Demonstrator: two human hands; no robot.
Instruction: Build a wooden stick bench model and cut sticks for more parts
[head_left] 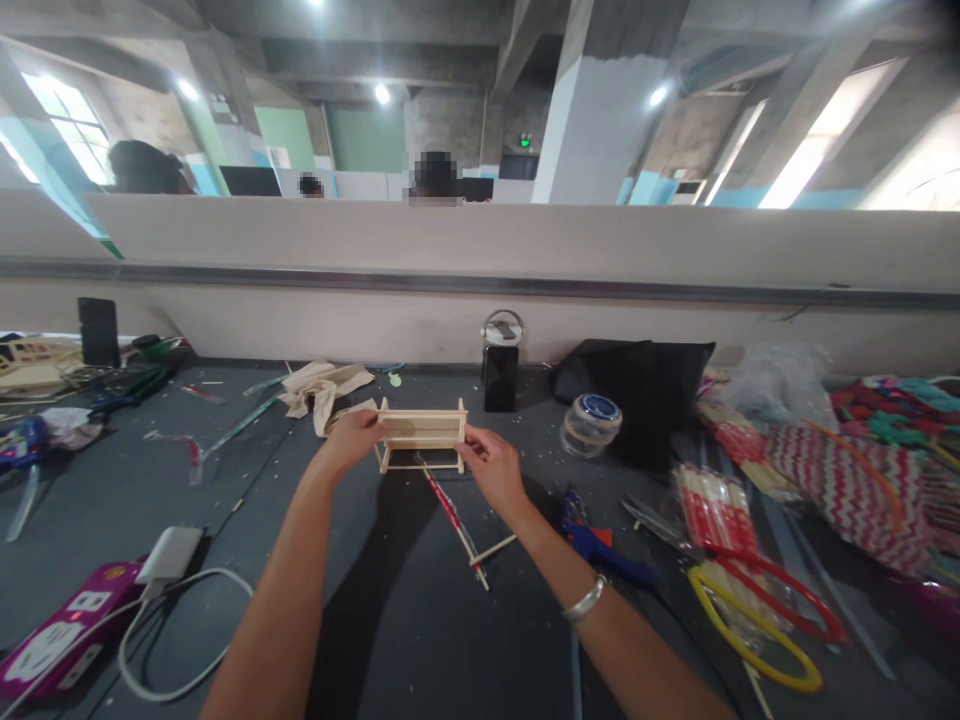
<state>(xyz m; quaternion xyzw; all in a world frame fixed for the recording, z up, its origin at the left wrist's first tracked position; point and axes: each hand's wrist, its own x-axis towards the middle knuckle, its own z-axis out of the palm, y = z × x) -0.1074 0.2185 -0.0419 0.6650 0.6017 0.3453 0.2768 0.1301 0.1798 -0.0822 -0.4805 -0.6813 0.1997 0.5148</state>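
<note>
A small frame of pale wooden sticks (424, 428), shaped like a miniature bench or rack, is upright over the dark table. My left hand (349, 442) pinches its left end, fingers closed at the upper corner. At the opposite end, my right hand (495, 470) grips the right-hand post between thumb and fingers. Just below the frame lies a red-and-clear plastic wrapper (450, 510), with a loose wooden stick (495, 549) across its lower end. Whether the frame's feet touch the table is hard to make out.
A blue glue gun (600, 540), scissors with yellow and red handles (750, 620) and packed sticks (716, 505) lie to the right. Behind stand a phone (501, 378) and a clear jar (591, 425). A purple power strip (67, 630) with a white cable sits front left.
</note>
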